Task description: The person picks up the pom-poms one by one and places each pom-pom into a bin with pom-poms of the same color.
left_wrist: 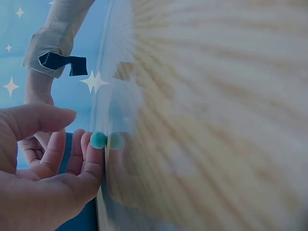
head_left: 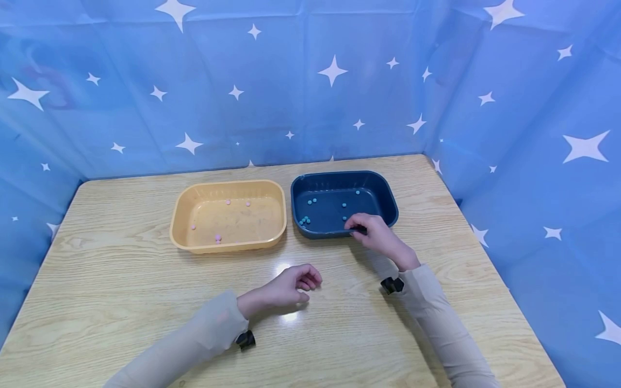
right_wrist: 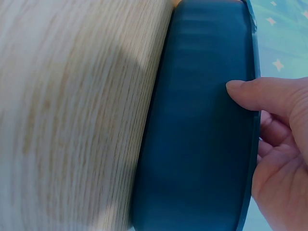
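My right hand is at the front rim of a dark blue basin. In the right wrist view its thumb lies against the outer wall while the fingers curl behind the rim, gripping it. Several small teal balls lie inside this basin. My left hand is low over the table nearer to me, fingers loosely curled and thumb apart from them. By its fingertips, in the left wrist view, a teal ball sits against the table surface, its reflection beside it. The head view hides that ball.
Left of the blue basin stands a yellow basin with several small pink balls. Both are on a light wooden table. A blue curtain with white stars hangs behind and along both sides.
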`<control>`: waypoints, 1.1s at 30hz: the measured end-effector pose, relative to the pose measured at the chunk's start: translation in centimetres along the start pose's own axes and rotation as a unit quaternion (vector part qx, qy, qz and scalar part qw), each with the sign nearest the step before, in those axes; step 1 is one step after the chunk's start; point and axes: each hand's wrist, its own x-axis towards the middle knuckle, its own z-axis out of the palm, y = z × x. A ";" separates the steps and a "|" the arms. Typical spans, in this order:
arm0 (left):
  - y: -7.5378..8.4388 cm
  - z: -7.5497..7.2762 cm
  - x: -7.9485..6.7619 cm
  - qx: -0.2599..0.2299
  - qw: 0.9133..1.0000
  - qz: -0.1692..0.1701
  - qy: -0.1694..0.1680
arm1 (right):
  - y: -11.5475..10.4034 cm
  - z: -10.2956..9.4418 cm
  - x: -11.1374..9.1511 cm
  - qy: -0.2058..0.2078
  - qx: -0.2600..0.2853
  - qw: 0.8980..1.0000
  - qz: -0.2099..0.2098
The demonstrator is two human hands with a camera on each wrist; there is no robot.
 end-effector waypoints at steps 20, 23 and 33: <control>-0.5 -0.2 -0.1 0.107 0.993 0.057 -0.003 | -0.2 -0.1 0.0 -0.001 0.004 1.000 0.001; -0.5 -0.2 -0.1 0.109 0.992 0.060 -0.001 | -0.2 -0.1 0.0 -0.001 0.004 1.000 0.000; -0.3 -0.2 -0.2 0.160 0.982 0.097 -0.023 | 0.0 -0.1 0.0 -0.006 0.008 1.000 0.004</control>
